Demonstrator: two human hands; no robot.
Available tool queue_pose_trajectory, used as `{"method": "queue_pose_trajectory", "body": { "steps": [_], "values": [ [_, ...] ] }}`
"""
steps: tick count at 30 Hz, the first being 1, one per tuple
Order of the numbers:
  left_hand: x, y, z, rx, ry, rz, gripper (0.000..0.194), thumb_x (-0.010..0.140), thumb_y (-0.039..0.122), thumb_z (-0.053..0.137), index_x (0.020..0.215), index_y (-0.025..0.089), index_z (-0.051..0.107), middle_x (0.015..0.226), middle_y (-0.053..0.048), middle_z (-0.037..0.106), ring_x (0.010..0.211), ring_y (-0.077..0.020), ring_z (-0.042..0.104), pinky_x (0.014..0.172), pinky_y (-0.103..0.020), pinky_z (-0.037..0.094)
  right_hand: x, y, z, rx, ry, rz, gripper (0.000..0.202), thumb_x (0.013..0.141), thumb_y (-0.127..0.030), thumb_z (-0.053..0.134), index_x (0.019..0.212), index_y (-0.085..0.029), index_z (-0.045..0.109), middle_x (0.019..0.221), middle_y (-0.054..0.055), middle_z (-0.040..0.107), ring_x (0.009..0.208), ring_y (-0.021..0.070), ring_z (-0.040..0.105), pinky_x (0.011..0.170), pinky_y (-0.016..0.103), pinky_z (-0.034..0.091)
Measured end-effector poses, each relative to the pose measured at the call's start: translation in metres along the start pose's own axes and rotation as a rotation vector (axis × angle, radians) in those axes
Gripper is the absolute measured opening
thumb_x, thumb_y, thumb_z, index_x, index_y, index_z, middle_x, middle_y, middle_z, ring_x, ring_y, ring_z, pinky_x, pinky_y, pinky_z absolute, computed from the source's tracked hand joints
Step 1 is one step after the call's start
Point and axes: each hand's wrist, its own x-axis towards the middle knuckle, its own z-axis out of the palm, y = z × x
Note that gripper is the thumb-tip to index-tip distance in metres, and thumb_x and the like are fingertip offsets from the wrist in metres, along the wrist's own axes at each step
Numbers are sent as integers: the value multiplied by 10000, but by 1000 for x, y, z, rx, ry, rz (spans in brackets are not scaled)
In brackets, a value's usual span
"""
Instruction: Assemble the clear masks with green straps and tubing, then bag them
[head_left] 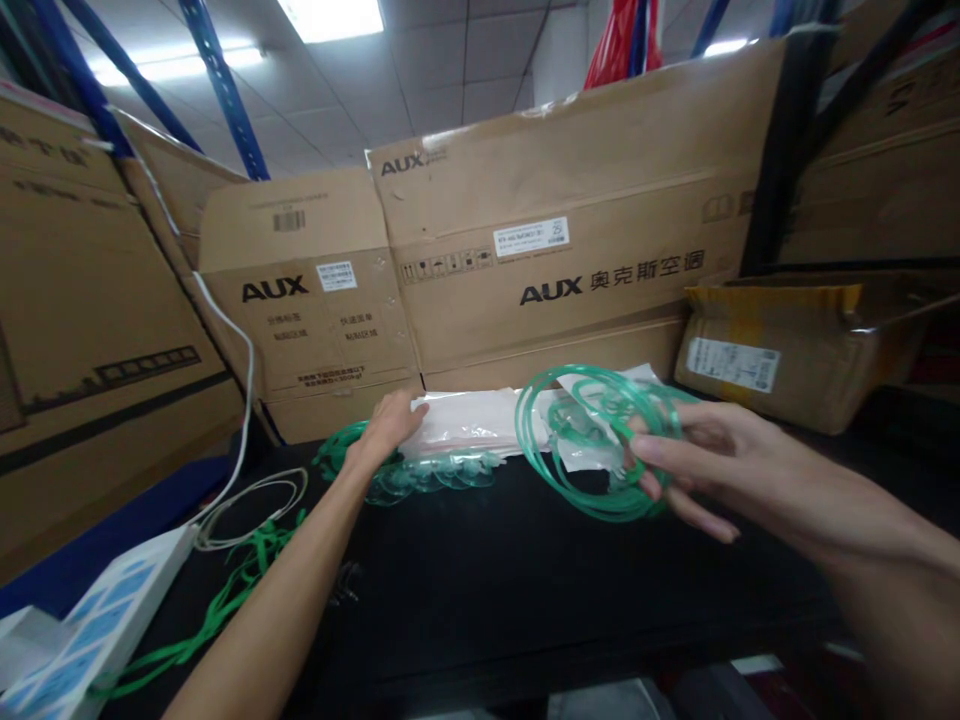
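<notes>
My right hand (694,455) holds a coil of green tubing (570,440) with a clear mask part, lifted above the black table (525,580). My left hand (386,425) reaches forward and rests flat on a stack of clear plastic bags (472,420) at the back of the table. Under and beside that hand lie several clear green masks with tubing (427,472). The fingers of the left hand are spread on the bags and grip nothing that I can see.
Large AUX cardboard boxes (540,250) stand behind the table. A smaller open box (795,350) sits at the right. Green straps (225,600), a white cable (247,490) and a blue-white sheet (97,620) lie at the left.
</notes>
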Motion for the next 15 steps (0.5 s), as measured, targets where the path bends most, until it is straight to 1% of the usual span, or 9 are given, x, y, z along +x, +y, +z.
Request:
{"method": "queue_pose_trajectory", "body": {
  "steps": [2, 4, 7, 10, 12, 13, 15],
  "values": [
    [8, 13, 6, 34, -84, 100, 356, 980, 396, 569, 1257, 179, 621, 1334, -111, 618, 1217, -263, 589, 1056, -518, 449, 7, 3, 8, 72, -81, 18, 351, 868, -472, 699, 764, -137, 667, 696, 29, 634, 385, 56, 448, 378, 211, 321],
    [17, 25, 13, 82, -183, 156, 307, 968, 360, 599, 1212, 179, 636, 1298, -104, 625, 1154, -248, 614, 1002, -491, 499, 15, 8, 18, 187, -176, 46, 340, 863, -444, 711, 765, -122, 660, 699, 28, 635, 382, 47, 451, 366, 195, 312],
    [29, 37, 24, 157, -311, 175, 283, 964, 333, 609, 1200, 178, 634, 1269, -101, 628, 1100, -235, 630, 943, -457, 539, 28, 20, 31, 404, -316, 100, 310, 853, -404, 723, 785, -109, 653, 694, 17, 640, 364, 36, 451, 335, 168, 286],
    [39, 48, 32, 217, -384, 156, 312, 959, 340, 616, 1222, 174, 621, 1269, -102, 624, 1097, -240, 632, 930, -458, 545, 39, 41, 41, 511, -426, 195, 299, 826, -376, 750, 776, -99, 649, 659, 6, 645, 339, 33, 459, 314, 148, 297],
    [43, 56, 35, 249, -405, 127, 346, 956, 361, 617, 1247, 173, 609, 1293, -108, 612, 1122, -252, 622, 948, -478, 533, 44, 57, 45, 501, -435, 279, 323, 812, -384, 761, 729, -100, 633, 615, -9, 629, 315, 33, 448, 291, 141, 299],
    [45, 60, 36, 263, -410, 110, 365, 955, 376, 615, 1259, 173, 604, 1308, -112, 605, 1140, -260, 615, 963, -492, 523, 46, 65, 46, 484, -419, 320, 340, 809, -395, 763, 706, -103, 623, 597, -16, 617, 306, 31, 435, 279, 138, 297],
    [44, 69, 37, 283, -409, 79, 402, 954, 414, 607, 1273, 169, 600, 1334, -122, 596, 1174, -275, 601, 994, -520, 498, 45, 77, 46, 435, -364, 384, 362, 801, -419, 768, 701, -105, 619, 624, -14, 624, 311, 20, 418, 269, 130, 307]
  ]
}}
